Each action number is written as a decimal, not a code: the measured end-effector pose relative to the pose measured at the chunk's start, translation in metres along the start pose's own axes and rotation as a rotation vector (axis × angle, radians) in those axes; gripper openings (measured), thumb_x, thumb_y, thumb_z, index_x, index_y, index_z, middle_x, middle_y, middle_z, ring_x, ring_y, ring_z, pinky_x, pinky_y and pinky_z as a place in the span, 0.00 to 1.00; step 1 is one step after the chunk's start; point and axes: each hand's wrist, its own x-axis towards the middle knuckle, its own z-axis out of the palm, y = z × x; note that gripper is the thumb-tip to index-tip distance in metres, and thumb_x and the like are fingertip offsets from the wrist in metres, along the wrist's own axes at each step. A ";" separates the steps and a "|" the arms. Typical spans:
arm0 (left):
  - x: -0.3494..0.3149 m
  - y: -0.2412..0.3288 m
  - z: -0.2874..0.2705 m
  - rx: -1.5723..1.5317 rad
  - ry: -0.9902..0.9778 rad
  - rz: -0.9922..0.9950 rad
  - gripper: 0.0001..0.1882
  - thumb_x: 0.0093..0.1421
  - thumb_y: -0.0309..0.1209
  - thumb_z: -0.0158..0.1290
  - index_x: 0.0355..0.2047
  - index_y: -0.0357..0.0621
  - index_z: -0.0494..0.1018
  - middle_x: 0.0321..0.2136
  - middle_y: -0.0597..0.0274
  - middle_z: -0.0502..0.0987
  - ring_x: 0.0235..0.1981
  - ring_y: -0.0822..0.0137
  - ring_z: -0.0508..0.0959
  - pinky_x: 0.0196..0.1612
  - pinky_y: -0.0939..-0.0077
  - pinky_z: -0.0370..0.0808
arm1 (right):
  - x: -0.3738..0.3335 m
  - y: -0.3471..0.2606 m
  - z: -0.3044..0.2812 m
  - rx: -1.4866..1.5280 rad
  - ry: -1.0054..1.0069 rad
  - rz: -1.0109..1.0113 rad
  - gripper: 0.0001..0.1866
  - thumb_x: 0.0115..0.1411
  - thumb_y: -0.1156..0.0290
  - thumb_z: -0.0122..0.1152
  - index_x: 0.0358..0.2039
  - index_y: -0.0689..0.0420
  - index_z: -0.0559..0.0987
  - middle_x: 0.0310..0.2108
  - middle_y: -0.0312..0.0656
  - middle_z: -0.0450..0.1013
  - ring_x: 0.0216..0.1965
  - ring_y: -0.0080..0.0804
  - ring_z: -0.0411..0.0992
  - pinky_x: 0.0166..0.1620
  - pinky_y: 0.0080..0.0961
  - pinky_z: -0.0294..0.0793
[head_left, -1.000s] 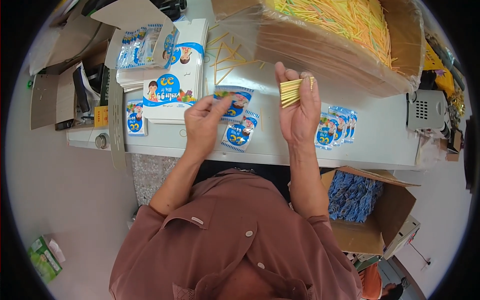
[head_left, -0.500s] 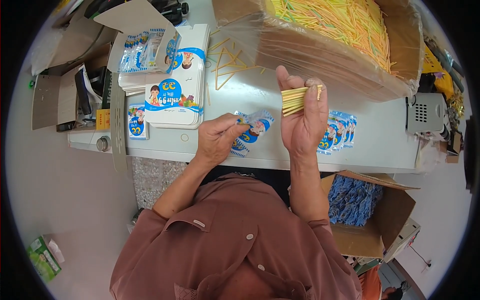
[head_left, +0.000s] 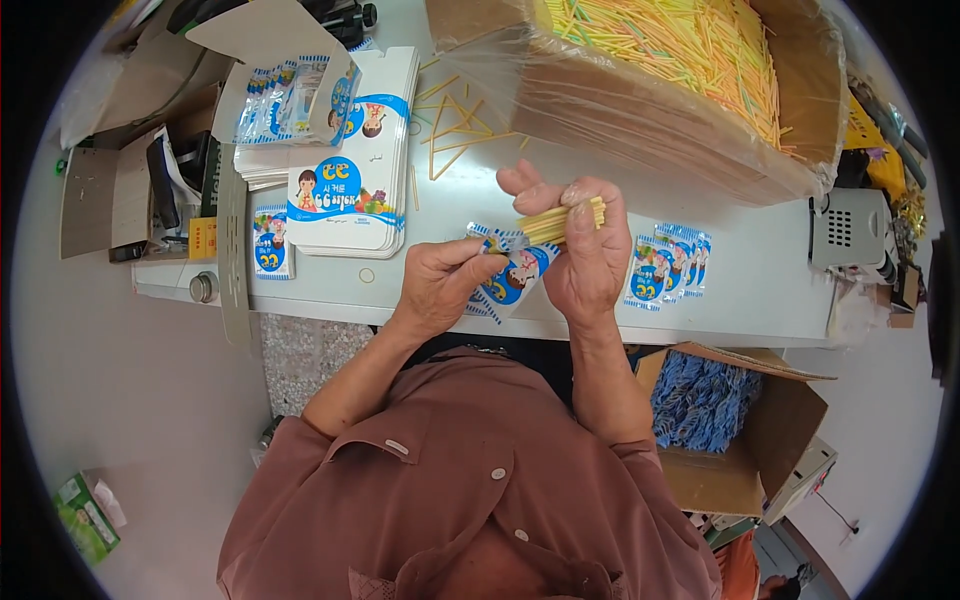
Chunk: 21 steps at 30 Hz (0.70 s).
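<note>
My left hand [head_left: 445,283] pinches a small blue-and-white printed packet [head_left: 522,270] near the table's front edge. In my right hand [head_left: 588,250] is a bundle of thin yellow sticks [head_left: 562,220], gripped between thumb and fingers. The bundle's left end meets the packet's upper edge; whether any sticks are inside the packet I cannot tell. Under the held packet lies another packet [head_left: 483,306], partly covered. Just right of my right hand, several filled-looking packets [head_left: 668,265] overlap in a row on the table.
A large plastic-lined carton [head_left: 640,110] of coloured sticks [head_left: 670,60] stands at the back right. Loose sticks [head_left: 460,135] lie left of it. Flat printed cartons [head_left: 345,230] and an open box of packets [head_left: 285,110] sit at left. Below right, a cardboard box [head_left: 720,480] holds blue wrappers [head_left: 705,400].
My right hand has moved left and slightly down, bringing the sticks from apart to the packet's edge. My left hand stays nearly in place, the packet now tilted and more spread out.
</note>
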 end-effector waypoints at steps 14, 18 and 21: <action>-0.001 -0.004 0.008 -0.045 0.122 -0.012 0.12 0.61 0.29 0.61 0.41 0.33 0.80 0.29 0.65 0.82 0.30 0.82 0.75 0.34 0.85 0.74 | -0.014 -0.002 -0.008 -0.268 -0.132 0.305 0.14 0.71 0.68 0.47 0.50 0.64 0.70 0.52 0.54 0.73 0.62 0.46 0.66 0.64 0.39 0.61; -0.003 -0.010 0.010 -0.188 0.142 0.007 0.14 0.62 0.28 0.60 0.45 0.31 0.78 0.34 0.60 0.83 0.33 0.79 0.78 0.37 0.84 0.76 | -0.017 -0.018 -0.007 -0.206 -0.158 0.291 0.17 0.67 0.71 0.54 0.54 0.66 0.70 0.54 0.52 0.72 0.60 0.39 0.67 0.63 0.34 0.62; -0.002 -0.011 0.009 -0.327 0.121 0.047 0.15 0.62 0.26 0.59 0.47 0.29 0.75 0.37 0.56 0.82 0.36 0.75 0.79 0.41 0.82 0.77 | -0.029 -0.017 -0.027 -0.554 -0.118 0.300 0.14 0.56 0.83 0.65 0.44 0.65 0.77 0.45 0.47 0.76 0.48 0.31 0.73 0.54 0.27 0.69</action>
